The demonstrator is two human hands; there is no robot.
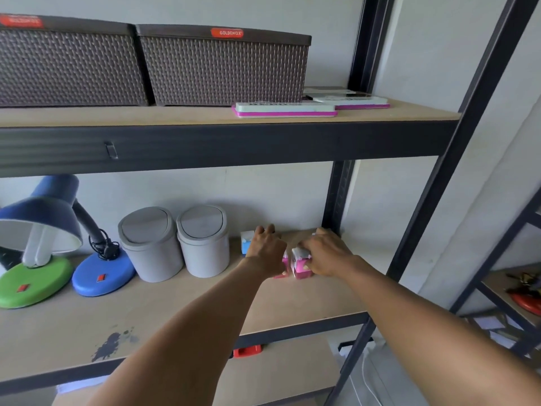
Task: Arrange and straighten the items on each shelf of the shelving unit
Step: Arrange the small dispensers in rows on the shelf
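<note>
On the middle shelf (175, 306) my right hand (328, 253) grips a small pink and white box (301, 263). My left hand (268, 250) lies over a second pink box (284, 266) just left of it; most of that box is hidden under the hand. A small blue and white box (246, 241) stands behind my left hand near the wall. The two pink boxes sit side by side, almost touching, at the right end of the shelf.
Two grey swing-lid bins (152, 244) (205, 241) stand left of the boxes, then a blue desk lamp (99, 273) and a green-based lamp (32, 282). The upper shelf holds two brown woven baskets (222, 68) (64, 65) and pink-edged power strips (284, 109). A dark post (336, 197) stands at the right.
</note>
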